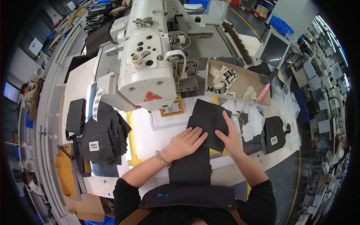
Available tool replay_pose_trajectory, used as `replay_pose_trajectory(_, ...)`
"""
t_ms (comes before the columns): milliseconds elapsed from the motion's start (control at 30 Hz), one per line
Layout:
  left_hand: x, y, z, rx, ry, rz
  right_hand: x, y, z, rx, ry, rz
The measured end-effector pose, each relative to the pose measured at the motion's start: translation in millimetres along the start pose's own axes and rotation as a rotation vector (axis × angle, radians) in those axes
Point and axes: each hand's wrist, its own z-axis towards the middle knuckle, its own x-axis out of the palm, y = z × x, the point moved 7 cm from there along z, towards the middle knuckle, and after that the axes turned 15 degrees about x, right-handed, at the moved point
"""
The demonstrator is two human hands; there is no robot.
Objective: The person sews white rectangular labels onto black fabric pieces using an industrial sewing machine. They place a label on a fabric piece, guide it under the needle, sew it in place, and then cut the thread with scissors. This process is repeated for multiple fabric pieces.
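A black fabric panel [206, 117] lies tilted in front of the sewing machine [144, 75]. My left hand [184, 143] rests on its lower left part, with the fingers stretched out flat. At the panel's right edge is my right hand [233, 139], its thumb on the panel and spread apart from the fingers. More black fabric [189, 170] extends beneath the left hand toward my body. Just beyond the panel, a yellow-edged clamp frame [182, 111] sits under the machine head, above a white work plate [144, 129].
At left lies a pile of black fabric pieces [107, 131], the top one bearing a white label. An open cardboard box [266, 98] holds white labels [225, 77]. Right of it are a clear plastic bag [287, 105] and a labelled black piece [274, 131]. A monitor [275, 48] stands behind.
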Motion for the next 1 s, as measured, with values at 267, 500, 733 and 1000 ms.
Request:
replay_pose_trajectory(267,-16,5,-22,0.111,-0.013,0.081,2,13,-5,-0.191,-0.009,-0.416)
replay_pose_trajectory(500,-23,11,-35,0.179,-0.011,0.133,7,18,-2,-0.237,-0.063,-0.556)
replay_pose_trajectory(733,-17,21,-46,0.188,0.040,0.140,19,28,9,-0.264,-0.025,-0.606)
replay_pose_trajectory(1000,-16,37,-55,0.178,0.093,0.188,28,32,38,-0.210,-0.048,-0.655)
